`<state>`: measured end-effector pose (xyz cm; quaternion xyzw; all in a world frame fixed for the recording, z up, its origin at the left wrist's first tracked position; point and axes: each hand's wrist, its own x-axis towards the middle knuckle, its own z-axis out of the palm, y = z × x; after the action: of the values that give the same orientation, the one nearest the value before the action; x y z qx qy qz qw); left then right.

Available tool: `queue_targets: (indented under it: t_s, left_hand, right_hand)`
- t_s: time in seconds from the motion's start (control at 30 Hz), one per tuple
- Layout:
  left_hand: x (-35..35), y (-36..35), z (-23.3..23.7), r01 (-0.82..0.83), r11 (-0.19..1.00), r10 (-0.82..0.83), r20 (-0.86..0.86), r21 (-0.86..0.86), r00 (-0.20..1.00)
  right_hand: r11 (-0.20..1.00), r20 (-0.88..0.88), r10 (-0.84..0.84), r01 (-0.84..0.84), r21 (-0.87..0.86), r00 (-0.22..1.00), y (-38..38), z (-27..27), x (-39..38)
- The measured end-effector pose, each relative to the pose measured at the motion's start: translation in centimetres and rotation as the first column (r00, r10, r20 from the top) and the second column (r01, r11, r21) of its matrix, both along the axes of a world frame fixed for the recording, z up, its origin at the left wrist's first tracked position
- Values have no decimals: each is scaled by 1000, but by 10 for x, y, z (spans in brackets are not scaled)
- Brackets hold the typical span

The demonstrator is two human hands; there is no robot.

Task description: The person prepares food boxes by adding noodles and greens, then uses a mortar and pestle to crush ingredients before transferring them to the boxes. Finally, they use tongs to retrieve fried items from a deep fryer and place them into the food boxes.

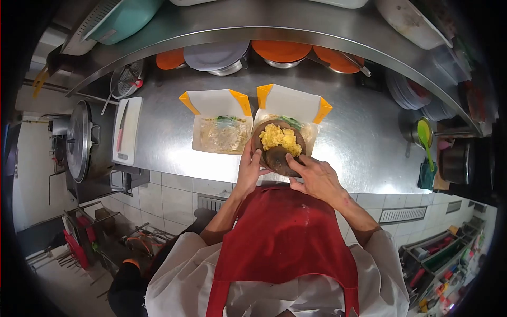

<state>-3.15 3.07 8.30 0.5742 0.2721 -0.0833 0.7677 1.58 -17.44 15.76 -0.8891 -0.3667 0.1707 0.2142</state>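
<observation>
A brown round dish with yellow crumbly food on it is held up near the counter's front edge. My left hand grips the dish's left rim. At its lower right, my right hand has its fingers closed on a dark rounded piece that lies against the yellow food. Behind and partly under the dish stands an open white and yellow box, its contents mostly hidden. Another open box, to the left, holds pale food with some green at the back.
A white cutting board with a knife lies at the left, beside a large lidded pot. Orange lids line the back under a metal shelf. A green spoon rests in a container at the right.
</observation>
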Motion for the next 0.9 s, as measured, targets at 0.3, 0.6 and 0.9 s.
queue_targets:
  t_s: [0.3, 0.6, 0.9]
  left_hand:
    - [10, 16, -9, 51, 990, -62, -87, -131, 994]
    - [2, 5, 0, 10, 984, -36, -140, -180, 990]
    - [-5, 4, -3, 43, 978, -71, -136, -203, 988]
  right_hand:
    - [998, 140, -31, 39, -49, 990, 14, -9, -2]
    - [994, 60, -39, 45, -95, 997, 21, 14, -3]
    - [988, 67, 54, -44, -146, 996, 9, 9, 17]
